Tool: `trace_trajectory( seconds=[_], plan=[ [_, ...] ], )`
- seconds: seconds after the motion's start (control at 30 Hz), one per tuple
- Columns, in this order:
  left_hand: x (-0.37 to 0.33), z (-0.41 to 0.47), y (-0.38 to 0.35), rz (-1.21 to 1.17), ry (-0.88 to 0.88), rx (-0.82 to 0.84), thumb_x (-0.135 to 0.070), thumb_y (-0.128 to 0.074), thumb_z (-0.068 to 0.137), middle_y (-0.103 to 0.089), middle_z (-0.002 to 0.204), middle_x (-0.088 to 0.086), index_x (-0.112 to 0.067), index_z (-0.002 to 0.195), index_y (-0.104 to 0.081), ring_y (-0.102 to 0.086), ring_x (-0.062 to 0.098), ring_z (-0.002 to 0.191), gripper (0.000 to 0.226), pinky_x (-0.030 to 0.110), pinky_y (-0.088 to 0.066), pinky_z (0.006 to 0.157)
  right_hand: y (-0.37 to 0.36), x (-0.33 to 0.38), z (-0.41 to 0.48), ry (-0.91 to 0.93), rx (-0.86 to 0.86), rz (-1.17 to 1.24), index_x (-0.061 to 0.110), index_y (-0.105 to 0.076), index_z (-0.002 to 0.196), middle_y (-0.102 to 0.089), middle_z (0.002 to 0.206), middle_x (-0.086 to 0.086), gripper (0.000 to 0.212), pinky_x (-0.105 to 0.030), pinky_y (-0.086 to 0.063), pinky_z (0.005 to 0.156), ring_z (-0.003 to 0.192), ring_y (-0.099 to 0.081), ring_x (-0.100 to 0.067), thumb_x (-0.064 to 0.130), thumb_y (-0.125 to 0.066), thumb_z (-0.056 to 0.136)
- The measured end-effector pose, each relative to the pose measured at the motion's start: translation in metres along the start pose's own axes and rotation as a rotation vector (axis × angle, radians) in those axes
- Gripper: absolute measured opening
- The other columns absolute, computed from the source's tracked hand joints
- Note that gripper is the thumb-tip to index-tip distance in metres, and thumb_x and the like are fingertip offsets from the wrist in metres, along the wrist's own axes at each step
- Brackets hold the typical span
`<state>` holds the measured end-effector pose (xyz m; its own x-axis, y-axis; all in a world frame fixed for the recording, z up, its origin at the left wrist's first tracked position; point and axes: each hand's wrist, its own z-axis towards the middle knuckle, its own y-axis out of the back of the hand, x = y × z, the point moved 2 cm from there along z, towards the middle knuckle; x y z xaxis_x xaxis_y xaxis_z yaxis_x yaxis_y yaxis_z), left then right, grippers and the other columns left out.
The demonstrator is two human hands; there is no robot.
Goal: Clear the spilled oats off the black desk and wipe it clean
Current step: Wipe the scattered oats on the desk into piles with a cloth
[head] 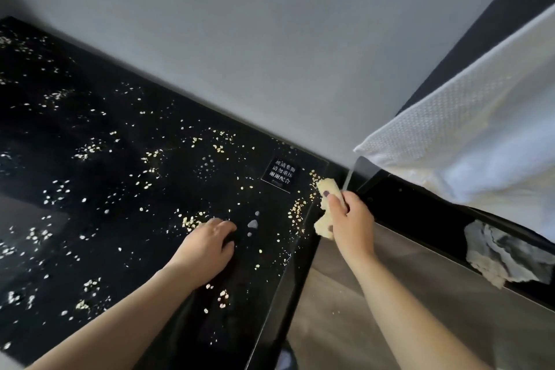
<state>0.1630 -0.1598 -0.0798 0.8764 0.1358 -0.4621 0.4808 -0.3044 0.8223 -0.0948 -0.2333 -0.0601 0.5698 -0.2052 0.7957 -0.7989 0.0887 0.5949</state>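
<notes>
A small dark label (pixel 280 175) is being shown near the far right corner of the black bench (pixel 90 189). It is printed with three lines of white Chinese characters, which are being read as 玻璃桌面 / 请勿重压 / 谢谢配合. No other writing is being made out.

The left grip (pixel 207 249) is being rested palm down on the bench, toward its near right part. Its fingers are being kept bent with the tips on the glass, and nothing is being seen inside it. A small heap of oats (pixel 192 221) is being touched, or very nearly touched, by the fingertips; which of the two cannot be told. A few water droplets (pixel 253 224) are being seen just beside that grip, on its right.

The right grip (pixel 350 216) is being clamped round a pale yellow cloth (pixel 329 186) with dark purple spots. The cloth is being held at the right edge of the bench, with its upper end against a trail of oats along that edge and its lower end hanging out beneath the grip.

The remaining oats are being left scattered in small clusters over nearly the whole bench, thinning toward the far left corner.

To the right, a crumpled cloth (pixel 504 255) is being seen lying on a dark ledge (pixel 420 207), below a white textured fabric (pixel 465 129). A grey wall (pixel 270 39) is being seen behind the bench, and a wooden floor (pixel 330 294) between bench and ledge.
</notes>
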Motion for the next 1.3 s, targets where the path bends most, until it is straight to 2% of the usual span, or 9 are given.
trace_trajectory(
  seconds=[0.17, 0.3, 0.5, 0.7, 0.83, 0.97, 1.03, 1.1, 1.3],
  plan=[
    [0.0, 0.043, 0.0, 0.039, -0.032, -0.03, -0.034, -0.049, 0.095, -0.046, 0.135, -0.009, -0.022, 0.137, -0.046, -0.042, 0.014, 0.125, 0.044, 0.025, -0.037, 0.102, -0.035, 0.018, 0.049, 0.083, -0.059, -0.174, 0.011, -0.063, 0.113, -0.055, 0.104, -0.007, 0.025, -0.023, -0.034, 0.072, 0.094, -0.057, -0.023, 0.026, -0.047, 0.1],
    [0.0, 0.067, -0.003, 0.061, -0.051, 0.014, -0.037, -0.049, 0.095, -0.034, 0.147, -0.007, -0.022, 0.143, -0.038, -0.031, 0.017, 0.136, 0.052, 0.031, -0.033, 0.11, -0.048, 0.028, 0.094, -0.012, -0.088, -0.311, 0.008, -0.058, 0.118, -0.042, 0.102, -0.004, 0.028, -0.029, -0.044, 0.082, 0.099, -0.054, -0.026, 0.024, -0.039, 0.103],
    [0.004, 0.09, -0.011, 0.165, -0.052, 0.059, -0.049, -0.048, 0.093, -0.013, 0.159, -0.001, -0.023, 0.152, -0.017, -0.008, 0.021, 0.146, 0.071, 0.035, -0.017, 0.117, -0.06, 0.002, 0.127, 0.069, -0.149, -0.649, 0.005, -0.062, 0.117, -0.049, 0.118, -0.018, 0.025, -0.035, -0.041, 0.09, 0.108, -0.046, -0.032, 0.018, -0.05, 0.099],
    [0.022, 0.088, -0.023, 0.272, -0.1, 0.084, -0.061, -0.038, 0.092, 0.005, 0.16, -0.003, -0.026, 0.153, -0.01, 0.004, 0.017, 0.148, 0.076, 0.035, -0.009, 0.12, -0.079, -0.025, 0.123, 0.019, -0.052, -0.556, 0.006, -0.06, 0.126, -0.047, 0.133, -0.017, 0.031, -0.034, -0.037, 0.102, 0.122, -0.044, -0.032, 0.01, -0.054, 0.096],
    [0.023, 0.09, -0.022, 0.27, -0.11, 0.084, -0.06, -0.039, 0.091, 0.005, 0.16, -0.004, -0.027, 0.153, -0.011, 0.003, 0.016, 0.148, 0.075, 0.034, -0.009, 0.119, -0.082, -0.031, 0.099, 0.073, -0.033, -0.453, 0.007, -0.067, 0.115, -0.053, 0.125, -0.014, 0.024, -0.035, -0.045, 0.093, 0.113, -0.051, -0.03, 0.012, -0.056, 0.094],
    [0.021, 0.09, -0.021, 0.281, -0.1, 0.102, -0.06, -0.038, 0.092, 0.007, 0.16, -0.005, -0.027, 0.153, -0.009, 0.005, 0.015, 0.147, 0.075, 0.034, -0.007, 0.119, -0.088, -0.03, 0.053, 0.148, 0.108, -0.384, 0.013, -0.068, 0.112, -0.056, 0.113, 0.0, 0.022, -0.01, -0.036, 0.073, 0.096, -0.054, -0.013, 0.016, -0.055, 0.095],
    [0.02, 0.09, -0.02, 0.279, -0.097, 0.109, -0.06, -0.038, 0.092, 0.006, 0.16, -0.005, -0.027, 0.153, -0.01, 0.005, 0.015, 0.147, 0.075, 0.033, -0.008, 0.119, -0.089, -0.028, 0.041, 0.1, 0.207, -0.27, 0.012, -0.07, 0.1, -0.056, 0.098, 0.005, 0.017, -0.006, -0.035, 0.066, 0.084, -0.052, -0.008, 0.015, -0.053, 0.095],
    [0.021, 0.091, -0.02, 0.275, -0.094, 0.113, -0.06, -0.038, 0.092, 0.006, 0.16, -0.004, -0.027, 0.153, -0.01, 0.004, 0.016, 0.148, 0.075, 0.034, -0.009, 0.119, -0.083, -0.019, 0.043, 0.092, 0.169, -0.212, 0.011, -0.066, 0.09, -0.053, 0.088, 0.006, 0.016, -0.008, -0.036, 0.063, 0.078, -0.051, -0.01, 0.014, -0.051, 0.096],
    [0.022, 0.091, -0.022, 0.293, -0.092, 0.119, -0.06, -0.037, 0.092, 0.008, 0.16, -0.004, -0.027, 0.153, -0.008, 0.006, 0.016, 0.148, 0.075, 0.034, -0.008, 0.119, -0.063, 0.0, 0.109, 0.171, -0.062, -0.349, 0.004, -0.065, 0.101, -0.056, 0.108, -0.009, 0.017, -0.013, -0.026, 0.072, 0.088, -0.044, -0.011, 0.012, -0.051, 0.097]
  ],
)
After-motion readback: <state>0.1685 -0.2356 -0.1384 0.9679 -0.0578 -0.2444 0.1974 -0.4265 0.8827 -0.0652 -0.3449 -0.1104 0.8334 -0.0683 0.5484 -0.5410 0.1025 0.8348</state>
